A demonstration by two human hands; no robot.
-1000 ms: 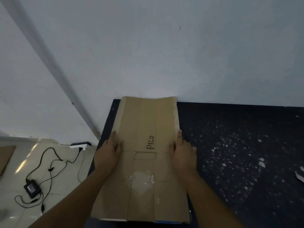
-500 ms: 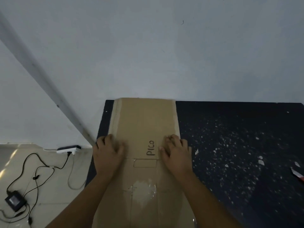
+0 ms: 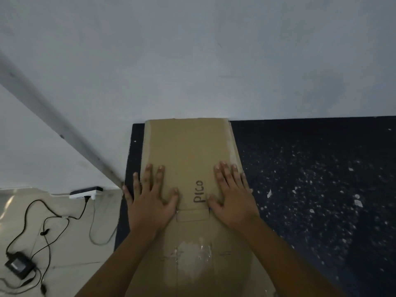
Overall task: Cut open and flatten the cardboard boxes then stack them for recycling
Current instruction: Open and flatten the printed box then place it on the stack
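Note:
A flattened brown cardboard box (image 3: 188,146) lies on the dark table (image 3: 310,189), its far end against the wall. "PICO" is handwritten on it and a patch of clear tape shows nearer me. My left hand (image 3: 150,198) presses flat on the cardboard's left side, its fingers spread and straight, the outer ones reaching over the edge. My right hand (image 3: 232,196) presses flat on the right side, fingers straight. A second layer of cardboard shows along the right edge under the top sheet.
The table is speckled with white scraps (image 3: 355,202). Its left edge drops to a tiled floor with a white power strip (image 3: 85,192), black cables and a power adapter (image 3: 19,265). A pale wall (image 3: 192,61) stands right behind the table.
Both hands moved from gripping the cardboard's side edges onto its top face and now lie flat with fingers spread. The far flap, earlier slightly raised, lies flat.

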